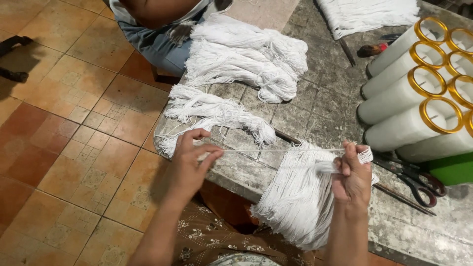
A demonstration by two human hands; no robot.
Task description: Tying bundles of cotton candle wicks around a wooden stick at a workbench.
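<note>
Pinching with thumb and forefinger, my left hand (189, 160) holds one end of a single white string (276, 150), pulled taut and level across to my right hand (352, 175). That hand is closed around the string's other end and around a small looped tuft of the same white string. Just under the taut string, a thick bundle of cut white strings (295, 197) lies on the grey stone tabletop (325, 108), its lower end hanging over the near edge. Beyond the bundle, farther up the tabletop, lie looser heaps of white string (236, 59). To the right of the bundle, scissors with dark red handles (419, 184) rest flat, and past them a stack of white cylinders with gold rims (419, 88) lies on its side above a green box (453, 170). Another person in blue cloth (152, 39) sits beyond the heaps.
</note>
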